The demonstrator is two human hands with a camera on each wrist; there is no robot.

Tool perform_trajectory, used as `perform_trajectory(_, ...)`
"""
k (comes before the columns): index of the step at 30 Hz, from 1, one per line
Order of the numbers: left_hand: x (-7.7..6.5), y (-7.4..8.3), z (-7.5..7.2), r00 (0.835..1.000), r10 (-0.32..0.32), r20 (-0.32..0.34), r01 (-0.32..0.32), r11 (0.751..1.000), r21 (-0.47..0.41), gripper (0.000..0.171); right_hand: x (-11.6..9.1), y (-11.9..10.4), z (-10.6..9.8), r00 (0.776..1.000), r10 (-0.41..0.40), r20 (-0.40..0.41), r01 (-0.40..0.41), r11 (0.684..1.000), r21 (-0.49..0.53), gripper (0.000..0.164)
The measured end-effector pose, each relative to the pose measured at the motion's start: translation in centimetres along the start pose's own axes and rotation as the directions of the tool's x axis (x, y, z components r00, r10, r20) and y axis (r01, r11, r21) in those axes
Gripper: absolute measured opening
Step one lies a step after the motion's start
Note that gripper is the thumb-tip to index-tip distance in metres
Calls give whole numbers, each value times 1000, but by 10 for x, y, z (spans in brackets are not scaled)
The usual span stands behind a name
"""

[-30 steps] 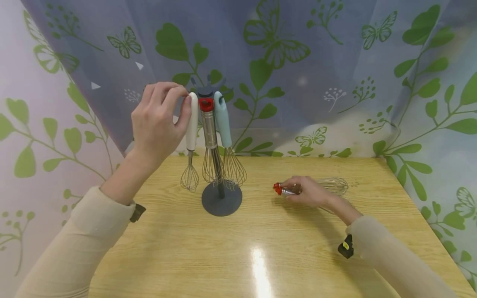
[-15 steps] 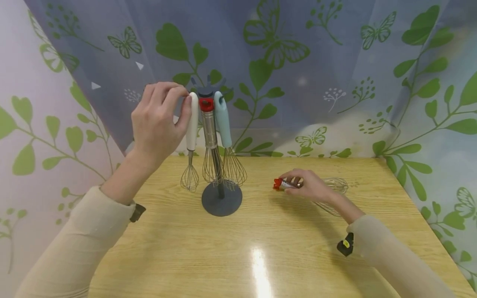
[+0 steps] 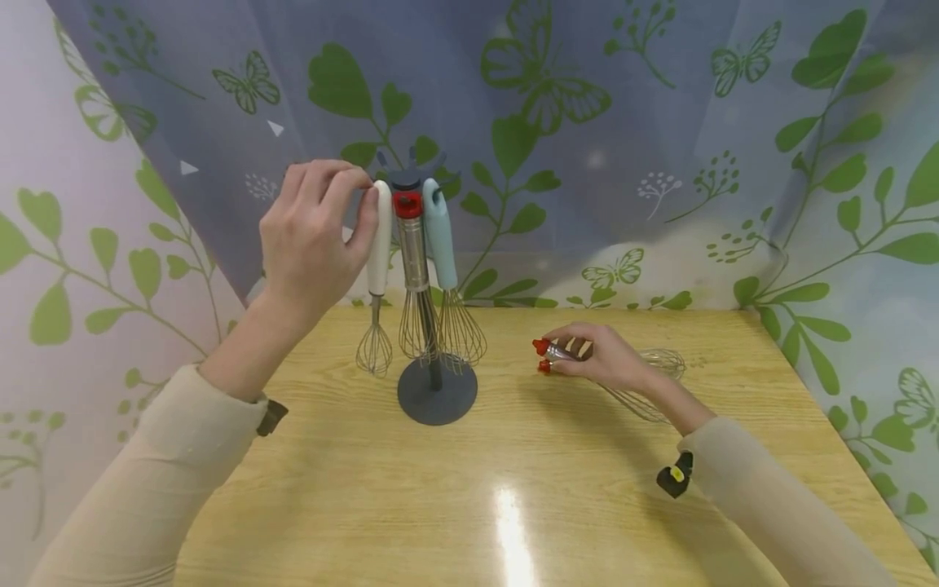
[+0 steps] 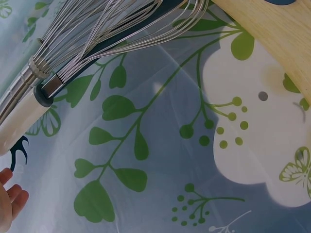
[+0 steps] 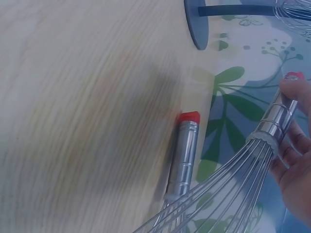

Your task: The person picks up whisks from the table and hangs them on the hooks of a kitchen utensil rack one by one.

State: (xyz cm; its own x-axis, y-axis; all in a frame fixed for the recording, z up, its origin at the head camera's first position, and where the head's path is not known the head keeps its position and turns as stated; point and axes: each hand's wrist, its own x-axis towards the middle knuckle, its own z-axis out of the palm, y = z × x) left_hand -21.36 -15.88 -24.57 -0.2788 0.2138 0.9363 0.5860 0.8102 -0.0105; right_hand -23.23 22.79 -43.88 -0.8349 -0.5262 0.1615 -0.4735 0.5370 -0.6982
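Note:
My left hand (image 3: 311,236) pinches the top end of a white-handled whisk (image 3: 380,244) at the left side of a dark grey stand (image 3: 438,403). Beside it on the stand hang a steel-handled whisk (image 3: 413,253) with a red end and a whisk with a light blue handle (image 3: 439,240). Over the table to the right, my right hand (image 3: 612,359) grips a steel whisk (image 5: 274,119), its red end tilted up and its wires slanting down. Below lies a second red-ended steel whisk (image 5: 183,155). Left fingertips around the handle are cut off in the left wrist view.
The wooden table (image 3: 381,497) ends at a curtain (image 3: 645,163) with leaves and butterflies close behind the stand. Prongs (image 3: 411,155) stick out at the stand's top.
My right hand has raised the red end of one steel whisk off the table, up and slightly left, apart from the other whisk. The left hand has stayed at the white handle.

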Motion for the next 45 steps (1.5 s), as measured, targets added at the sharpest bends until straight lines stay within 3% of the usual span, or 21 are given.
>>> perform_trajectory(17,0,0,1,1000,-28,4,29,1000,-12,19,13,-20,-3,998,-12,-57,14,999,30,43)
perform_trajectory(33,0,-1,1,1000,-16,-6,16,1000,-4,25,28,-37,-4,985,-3,-171,14,998,61,43)
perform_trajectory(45,1,-1,0,1000,0,-11,0,1000,4,23,40,-50,-5,970,-85,-227,104,992,73,44)
